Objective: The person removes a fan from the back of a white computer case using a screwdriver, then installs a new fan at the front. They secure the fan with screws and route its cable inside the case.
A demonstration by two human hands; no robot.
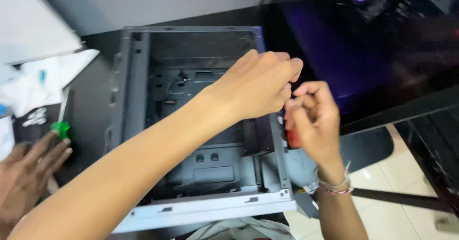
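Case (138, 101) lies open side up; left hand (258, 89) pinches closed at its right edge, grip contents unclear; right hand (313, 120) fist-wraps red handle (292, 137) there

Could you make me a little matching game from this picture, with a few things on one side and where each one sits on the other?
Things:
1. computer case
2. green-handled screwdriver
3. red-handled tool
4. thread bracelet

Places:
A. on the right wrist
B. lying open in the middle of the dark desk
C. gripped in the right hand
D. on the desk, left of the case, by another person's hand

Pairs: 1-B, 2-D, 3-C, 4-A
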